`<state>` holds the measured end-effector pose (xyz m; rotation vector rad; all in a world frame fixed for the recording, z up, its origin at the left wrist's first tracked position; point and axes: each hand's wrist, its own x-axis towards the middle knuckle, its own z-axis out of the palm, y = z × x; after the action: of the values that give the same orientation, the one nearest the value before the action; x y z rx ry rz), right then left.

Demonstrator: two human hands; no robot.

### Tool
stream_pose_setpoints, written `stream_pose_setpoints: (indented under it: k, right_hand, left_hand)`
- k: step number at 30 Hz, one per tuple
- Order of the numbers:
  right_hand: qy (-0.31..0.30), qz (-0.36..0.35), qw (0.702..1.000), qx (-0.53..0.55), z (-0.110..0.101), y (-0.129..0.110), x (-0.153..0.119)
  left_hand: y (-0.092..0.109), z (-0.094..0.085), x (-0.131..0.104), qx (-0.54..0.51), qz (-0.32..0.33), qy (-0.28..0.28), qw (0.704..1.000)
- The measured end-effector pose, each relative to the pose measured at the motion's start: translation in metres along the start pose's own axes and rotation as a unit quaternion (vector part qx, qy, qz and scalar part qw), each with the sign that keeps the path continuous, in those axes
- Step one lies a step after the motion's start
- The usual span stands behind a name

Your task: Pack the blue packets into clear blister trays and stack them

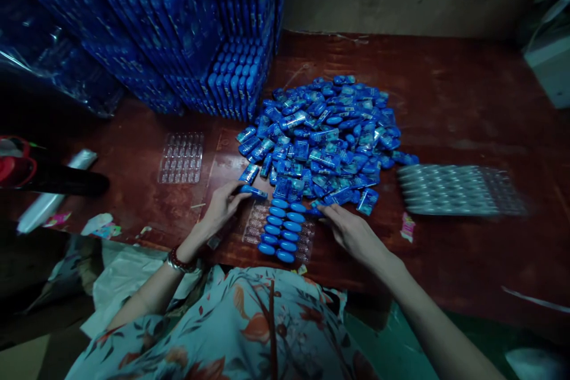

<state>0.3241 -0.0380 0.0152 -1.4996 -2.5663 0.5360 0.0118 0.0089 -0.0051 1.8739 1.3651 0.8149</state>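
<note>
Close to the table's front edge lies a clear plastic tray (255, 224) with two columns of small blue packs (275, 221) standing in its middle. My left hand (224, 205) pinches a blue pack (253, 191) just above the tray's left side. On the tray's right, my right hand (341, 222) has its fingers closed on another blue pack (314, 211), partly covered by the fingertips. A large loose heap of blue packs (325, 136) spreads directly behind the tray.
Tall stacks of filled blue trays (191, 41) rise at the back left. Another clear tray (181, 158) lies left of the heap, near a black bottle with a red top (57, 179). A stack of clear trays (449, 190) sits at the right.
</note>
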Motion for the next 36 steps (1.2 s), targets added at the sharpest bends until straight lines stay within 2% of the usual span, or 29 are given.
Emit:
stream_pose_setpoints:
  k: [3,6,10,13,19,22,26,28,30,34,36]
  right_hand:
    - [-0.025,0.003,0.999,-0.039,-0.006,-0.005,0.005]
    - [-0.06,-0.003,0.996,-0.063,-0.013,-0.011,0.009]
    - [-0.089,-0.008,0.993,-0.079,-0.016,-0.013,0.011]
    - [-0.098,-0.011,0.991,-0.091,-0.015,-0.015,0.014]
    - [-0.135,-0.038,0.982,-0.124,-0.023,-0.03,0.031]
    - [-0.122,-0.02,0.986,-0.114,-0.023,-0.031,0.033]
    - [-0.084,-0.007,0.989,-0.117,-0.015,-0.029,0.026]
    - [-0.079,0.0,0.989,-0.124,-0.012,-0.029,0.024]
    - [-0.081,0.009,0.989,-0.121,-0.011,-0.03,0.024]
    - [-0.07,0.025,0.991,-0.112,-0.012,-0.03,0.025]
    - [-0.058,0.028,0.991,-0.115,-0.011,-0.029,0.024]
  left_hand:
    - [0.003,-0.006,0.003,0.021,-0.014,-0.007,1.0]
    - [0.004,-0.003,0.001,0.045,0.041,-0.052,0.997]
    - [0.007,0.0,-0.004,0.131,0.1,-0.124,0.979]
    - [0.013,-0.002,-0.001,0.212,0.139,-0.169,0.952]
    - [0.03,-0.004,0.019,0.344,0.207,-0.26,0.878]
    - [0.038,-0.001,0.025,0.388,0.213,-0.293,0.848]
    - [0.048,0.008,0.023,0.417,0.213,-0.321,0.823]
    - [0.048,0.012,0.021,0.413,0.204,-0.324,0.826]
    - [0.044,0.011,0.022,0.391,0.188,-0.31,0.846]
    - [0.032,-0.012,0.024,0.273,0.149,-0.253,0.916]
    - [0.027,-0.029,0.022,0.177,0.112,-0.181,0.961]
